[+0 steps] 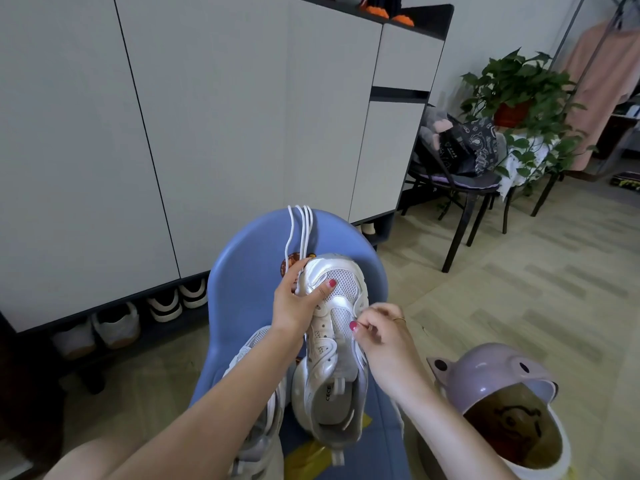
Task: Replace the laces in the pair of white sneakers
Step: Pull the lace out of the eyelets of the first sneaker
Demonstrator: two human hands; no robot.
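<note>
Left hand (294, 306) grips toe of one white sneaker (332, 341), thumb across the mesh. Right hand (381, 332) pinches at the eyelet row, fingers curled; what it pinches is too small to tell. Second sneaker (256, 403) lies under left forearm. Both on a blue chair (249, 258); white laces (301, 230) draped over its back. Room: white cabinet (207, 116), shoes beneath, lilac bin (491, 379), potted plant (519, 98).

sneaker (332, 306): glossy white synthetic, mesh panels | chair (249, 271): smooth blue plastic | laces (302, 226): white cord
</note>
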